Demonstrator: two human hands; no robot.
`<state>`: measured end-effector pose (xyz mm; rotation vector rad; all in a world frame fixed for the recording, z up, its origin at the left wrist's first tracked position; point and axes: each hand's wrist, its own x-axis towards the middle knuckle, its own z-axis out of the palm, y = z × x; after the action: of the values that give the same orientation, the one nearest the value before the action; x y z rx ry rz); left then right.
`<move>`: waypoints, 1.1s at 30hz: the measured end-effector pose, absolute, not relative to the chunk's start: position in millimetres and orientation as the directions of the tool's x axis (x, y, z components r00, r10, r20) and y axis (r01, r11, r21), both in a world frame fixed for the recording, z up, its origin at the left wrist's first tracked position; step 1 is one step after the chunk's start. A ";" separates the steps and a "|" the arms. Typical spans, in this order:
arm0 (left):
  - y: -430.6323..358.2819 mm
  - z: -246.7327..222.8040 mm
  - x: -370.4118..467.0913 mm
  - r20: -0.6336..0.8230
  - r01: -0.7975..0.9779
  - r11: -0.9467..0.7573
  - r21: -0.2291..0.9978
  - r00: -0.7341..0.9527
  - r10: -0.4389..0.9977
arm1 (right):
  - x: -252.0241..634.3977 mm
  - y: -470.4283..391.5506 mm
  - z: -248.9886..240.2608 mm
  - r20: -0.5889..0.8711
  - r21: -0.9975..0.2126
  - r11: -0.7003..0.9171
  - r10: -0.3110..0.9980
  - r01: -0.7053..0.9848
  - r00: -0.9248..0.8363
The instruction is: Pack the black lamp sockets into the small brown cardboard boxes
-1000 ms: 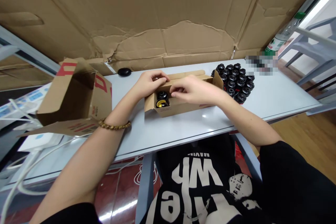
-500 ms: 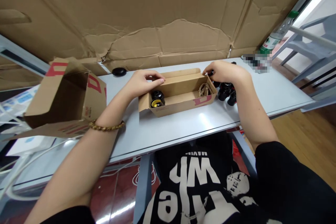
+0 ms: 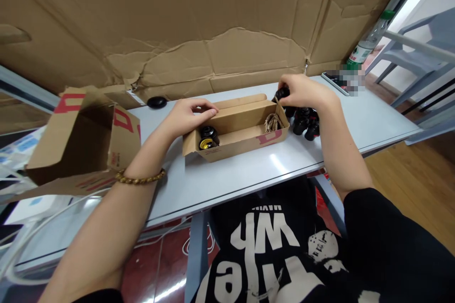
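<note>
My right hand looks pinched on one black part, just beyond carton's right end; other black parts cluster close by on desk. Left hand rests on back-left rim of open carton, can't tell if gripping. Inside: two pieces at left end, crumpled paper at right. Step, my read: picking up single part. Next move calls for secure pinch, lift clear of neighbours and raised flap, carton kept steady.
</note>
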<state>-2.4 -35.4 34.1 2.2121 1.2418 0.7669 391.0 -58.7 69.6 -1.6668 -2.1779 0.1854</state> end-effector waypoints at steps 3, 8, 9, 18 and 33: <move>-33.8 31.3 -1.4 0.242 0.602 -0.469 0.646 0.421 0.874 | 384.3 -72.8 89.0 0.431 -0.462 0.376 0.887 0.803 -0.168; -34.8 27.9 1.9 0.299 0.614 -0.492 0.618 0.396 0.868 | 349.2 -91.3 97.5 0.388 -0.773 0.471 0.881 0.425 -0.272; -35.5 27.5 2.8 0.306 0.621 -0.493 0.610 0.389 0.869 | 342.3 -93.2 94.8 0.395 -0.806 0.491 0.862 0.332 -0.317; -35.1 25.2 4.8 0.330 0.630 -0.511 0.584 0.391 0.859 | 308.6 -106.6 66.3 0.627 -0.577 0.764 0.641 0.289 -0.443; -23.3 14.1 3.6 0.389 0.532 -0.562 0.633 0.409 0.825 | 269.0 -108.9 34.2 0.613 -0.287 0.922 0.385 0.260 -0.689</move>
<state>3.6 -23.3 14.1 2.2580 1.1614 0.9674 269.0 -108.9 34.2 -0.4560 -2.3666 0.2308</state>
